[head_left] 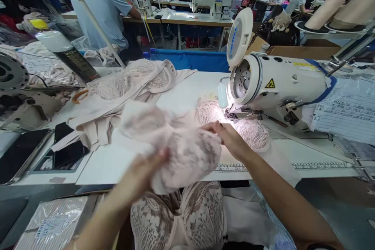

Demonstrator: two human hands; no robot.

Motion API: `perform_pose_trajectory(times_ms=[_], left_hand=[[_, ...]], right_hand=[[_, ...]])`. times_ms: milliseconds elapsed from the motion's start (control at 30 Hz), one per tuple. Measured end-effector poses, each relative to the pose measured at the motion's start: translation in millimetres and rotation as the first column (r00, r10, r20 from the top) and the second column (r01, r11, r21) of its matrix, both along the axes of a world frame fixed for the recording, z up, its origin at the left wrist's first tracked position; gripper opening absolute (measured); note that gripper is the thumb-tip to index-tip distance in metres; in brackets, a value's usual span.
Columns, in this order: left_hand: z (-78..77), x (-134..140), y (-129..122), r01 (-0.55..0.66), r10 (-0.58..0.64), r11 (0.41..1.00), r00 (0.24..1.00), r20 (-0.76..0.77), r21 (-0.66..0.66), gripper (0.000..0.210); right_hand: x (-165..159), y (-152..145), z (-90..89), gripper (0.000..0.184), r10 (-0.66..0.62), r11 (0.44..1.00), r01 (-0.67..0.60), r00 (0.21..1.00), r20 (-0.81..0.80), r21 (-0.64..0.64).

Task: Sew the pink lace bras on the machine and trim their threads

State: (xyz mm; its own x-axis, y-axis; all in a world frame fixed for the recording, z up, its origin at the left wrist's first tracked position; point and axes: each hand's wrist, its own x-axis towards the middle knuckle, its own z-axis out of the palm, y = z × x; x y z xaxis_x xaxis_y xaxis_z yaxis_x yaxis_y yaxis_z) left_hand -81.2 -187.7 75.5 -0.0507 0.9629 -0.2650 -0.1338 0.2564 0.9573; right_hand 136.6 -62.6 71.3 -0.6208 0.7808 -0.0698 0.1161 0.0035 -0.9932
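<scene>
**At the front edge of the sewing table, a bra between my two hands**

Across the front of the table, I have a pale pink bra in both hands, a little to the left of the sewing machine; its far cup is smeared by blur, while the lace on the near one shows better. My right hand is nearly closed, thumb and forefinger brought together on the edge of the cloth; my left hand is blurred, its thumb over the near cup and its other fingers hidden by the cloth, so it is closed on the bra too, though how tightly I cannot tell.

Just beyond my right fingers, more lace cups lie at the machine's needle, under its light; a printed ruler runs along the table edge below. To the left lies a heap of similar bras, with a tilted bottle behind it; on my lap sits a darker lace bra, below the one I hold; ahead, a person in a blue shirt is at another table.
</scene>
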Motion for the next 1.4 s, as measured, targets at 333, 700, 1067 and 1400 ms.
perform_pose_trajectory(times_ms=[333, 700, 1067, 1400], left_hand=[[12.8, 15, -53, 0.736, -0.621, 0.639, 0.665, -0.416, 0.223, 0.036], [25.8, 37, 14, 0.847, -0.565, 0.424, 0.525, -0.636, 0.321, 0.022], [-24.1, 54, -10, 0.319, -0.301, 0.946, 0.927, 0.224, -0.051, 0.042], [-41.1, 78, -19, 0.198, -0.047, 0.969, 0.736, 0.675, -0.148, 0.042]], right_hand=[[58, -73, 22.0, 0.032, 0.011, 0.873, -0.134, 0.967, 0.256, 0.470], [100, -97, 33.1, 0.017, 0.287, 0.818, -0.436, 0.874, 0.391, 0.376], [112, -80, -12.9, 0.056, 0.187, 0.962, -0.182, 0.982, 0.006, -0.202], [102, -93, -38.3, 0.066, 0.060, 0.888, -0.210, 0.935, -0.349, -0.410]])
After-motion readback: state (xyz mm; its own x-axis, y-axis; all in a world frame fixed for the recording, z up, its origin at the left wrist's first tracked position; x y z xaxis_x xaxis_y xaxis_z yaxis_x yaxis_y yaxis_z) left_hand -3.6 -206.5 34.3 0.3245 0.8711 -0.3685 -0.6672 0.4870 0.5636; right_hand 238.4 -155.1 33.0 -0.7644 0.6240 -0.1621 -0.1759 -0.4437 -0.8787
